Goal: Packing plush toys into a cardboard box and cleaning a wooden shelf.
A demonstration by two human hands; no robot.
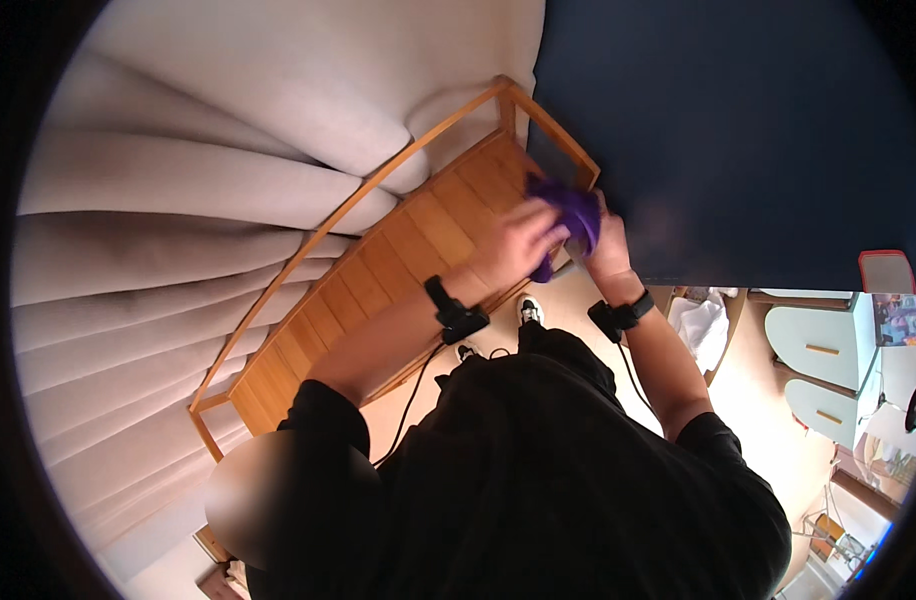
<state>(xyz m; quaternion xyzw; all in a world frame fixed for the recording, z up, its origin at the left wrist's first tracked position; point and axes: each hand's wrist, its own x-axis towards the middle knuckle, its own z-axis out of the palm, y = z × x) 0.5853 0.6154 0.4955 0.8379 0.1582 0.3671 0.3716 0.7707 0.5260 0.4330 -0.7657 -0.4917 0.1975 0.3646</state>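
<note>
A crumpled purple cloth (578,215) is bunched up between my two hands, in front of the far end of a wooden slatted bench (378,265). My left hand (523,242) comes at it from the left, its fingers slightly blurred and bent onto the fabric. On the cloth's right side my right hand (608,245) is closed on it, close to the corner of the bench's wooden rail (595,172). Whether the cloth touches the rail I cannot tell. Each wrist wears a black band with a small box and a cable.
Pale draped curtains (158,250) run along the bench's left side. A large dark blue panel (738,140) stands at the far right. Below it are a white bag (700,325) and light blue drawers (823,345). My shoes (530,310) are on the floor beside the bench.
</note>
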